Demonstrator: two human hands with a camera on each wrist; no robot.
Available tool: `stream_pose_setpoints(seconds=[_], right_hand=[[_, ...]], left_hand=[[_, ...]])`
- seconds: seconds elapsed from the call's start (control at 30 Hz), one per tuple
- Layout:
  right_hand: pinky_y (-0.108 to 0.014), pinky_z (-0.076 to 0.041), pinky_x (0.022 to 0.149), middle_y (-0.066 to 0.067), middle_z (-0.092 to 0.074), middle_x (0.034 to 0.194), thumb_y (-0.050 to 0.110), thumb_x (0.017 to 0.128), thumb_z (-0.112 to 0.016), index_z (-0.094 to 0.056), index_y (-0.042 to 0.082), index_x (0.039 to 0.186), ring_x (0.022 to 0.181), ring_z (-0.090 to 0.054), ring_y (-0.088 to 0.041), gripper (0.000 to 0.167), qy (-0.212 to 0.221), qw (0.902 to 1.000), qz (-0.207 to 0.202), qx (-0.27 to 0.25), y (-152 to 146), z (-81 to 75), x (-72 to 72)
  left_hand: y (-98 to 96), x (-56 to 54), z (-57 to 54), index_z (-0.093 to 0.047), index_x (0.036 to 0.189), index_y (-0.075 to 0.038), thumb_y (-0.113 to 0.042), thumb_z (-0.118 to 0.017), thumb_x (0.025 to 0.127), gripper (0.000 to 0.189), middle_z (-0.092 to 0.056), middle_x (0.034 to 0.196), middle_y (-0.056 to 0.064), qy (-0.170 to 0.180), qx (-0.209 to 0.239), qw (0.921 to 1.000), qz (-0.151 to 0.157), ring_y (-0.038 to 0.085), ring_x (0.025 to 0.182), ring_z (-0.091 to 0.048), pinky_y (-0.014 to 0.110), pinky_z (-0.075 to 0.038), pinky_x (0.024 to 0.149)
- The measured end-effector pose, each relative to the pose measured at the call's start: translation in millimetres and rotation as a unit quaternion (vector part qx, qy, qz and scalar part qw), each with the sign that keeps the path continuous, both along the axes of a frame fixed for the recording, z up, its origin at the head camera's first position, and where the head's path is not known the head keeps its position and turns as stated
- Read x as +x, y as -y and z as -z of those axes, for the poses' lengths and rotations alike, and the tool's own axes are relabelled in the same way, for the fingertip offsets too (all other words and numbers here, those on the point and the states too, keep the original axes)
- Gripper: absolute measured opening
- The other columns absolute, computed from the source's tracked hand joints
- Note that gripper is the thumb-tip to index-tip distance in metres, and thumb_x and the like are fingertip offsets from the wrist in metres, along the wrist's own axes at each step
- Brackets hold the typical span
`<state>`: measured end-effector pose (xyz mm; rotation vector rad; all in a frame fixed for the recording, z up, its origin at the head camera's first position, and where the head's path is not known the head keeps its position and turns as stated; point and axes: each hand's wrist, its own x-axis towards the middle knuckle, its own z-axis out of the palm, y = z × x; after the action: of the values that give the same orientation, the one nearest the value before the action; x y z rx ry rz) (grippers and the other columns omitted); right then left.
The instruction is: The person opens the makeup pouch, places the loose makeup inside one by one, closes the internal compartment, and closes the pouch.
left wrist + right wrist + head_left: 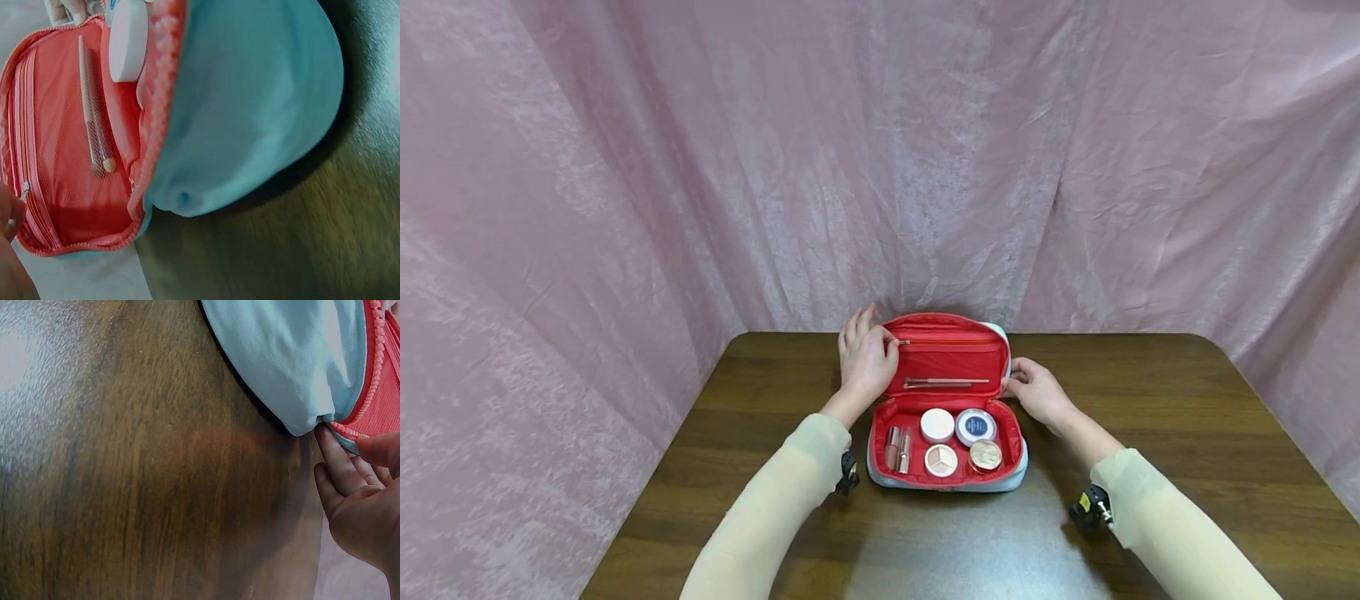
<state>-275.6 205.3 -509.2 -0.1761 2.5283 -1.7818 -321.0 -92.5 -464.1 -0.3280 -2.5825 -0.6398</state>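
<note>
A light-blue makeup bag (880, 480) with red lining lies unzipped, its lid (951, 360) standing up at the back. My left hand (867, 360) pinches the zipper pull (25, 189) of the lid's inner pocket, near its left end; the other fingers extend past the lid's edge. At the lid's lower right edge, my right hand (365, 506) holds the rim between thumb and fingers. Two makeup brushes (946, 382) lie behind the lid's mesh. In the base sit a white round jar (937, 425), a blue-centred compact (976, 426), a three-section palette (941, 460) and a gold-rimmed jar (985, 456).
Two slim cosmetic tubes (898, 450) lie at the left of the bag's base. The bag rests on a brown wooden table (760, 433). A pink velvet curtain (955, 167) hangs close behind the table's far edge.
</note>
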Motion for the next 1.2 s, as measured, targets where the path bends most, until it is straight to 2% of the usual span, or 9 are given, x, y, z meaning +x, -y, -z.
stream_pose_setpoints(seconds=[0.37, 0.67, 0.97, 1.2], right_hand=[[-0.049, -0.055, 0.092, -0.027, -0.067, 0.103, 0.000, 0.103, -0.054, -0.055, -0.010, 0.117, 0.095, -0.069, -0.038, 0.017, -0.006, 0.9999, 0.002, 0.013, -2, -1.7, 1.1], [-0.046, -0.055, 0.090, -0.029, -0.067, 0.103, 0.001, 0.103, -0.055, -0.055, -0.011, 0.116, 0.097, -0.069, -0.041, 0.017, -0.007, 1.0000, -0.003, 0.003, -2, -3.3, 3.1], [-0.050, -0.055, 0.091, -0.028, -0.067, 0.104, 0.001, 0.104, -0.054, -0.054, -0.011, 0.118, 0.097, -0.069, -0.040, 0.019, -0.004, 1.0000, -0.003, -0.001, -2, -3.0, 3.2], [-0.049, -0.055, 0.091, -0.027, -0.067, 0.103, 0.000, 0.103, -0.054, -0.054, -0.011, 0.117, 0.096, -0.069, -0.040, 0.018, -0.005, 1.0000, -0.003, 0.001, -1, -1.1, 2.2]], left_hand=[[11.1, -2.2, 1.2, -0.069, 0.090, -0.013, -0.021, -0.066, 0.098, 0.012, -0.036, 0.161, 0.010, 0.010, 0.003, 0.9999, -0.007, 0.033, 0.151, -0.022, 0.054, -0.010, 0.123], [18.5, -1.0, 1.6, -0.068, 0.087, -0.012, -0.020, -0.065, 0.097, 0.013, -0.038, 0.159, 0.013, 0.002, 0.008, 0.9999, -0.010, 0.034, 0.150, -0.024, 0.053, -0.010, 0.122], [22.6, -2.0, 3.6, -0.066, 0.086, -0.011, -0.018, -0.064, 0.097, 0.013, -0.038, 0.159, 0.015, -0.002, 0.005, 1.0000, -0.006, 0.035, 0.149, -0.026, 0.054, -0.010, 0.122], [26.4, -3.1, 6.0, -0.064, 0.085, -0.009, -0.017, -0.065, 0.095, 0.012, -0.042, 0.155, 0.018, -0.030, -0.007, 0.9994, -0.016, 0.037, 0.147, -0.031, 0.056, -0.018, 0.121]])
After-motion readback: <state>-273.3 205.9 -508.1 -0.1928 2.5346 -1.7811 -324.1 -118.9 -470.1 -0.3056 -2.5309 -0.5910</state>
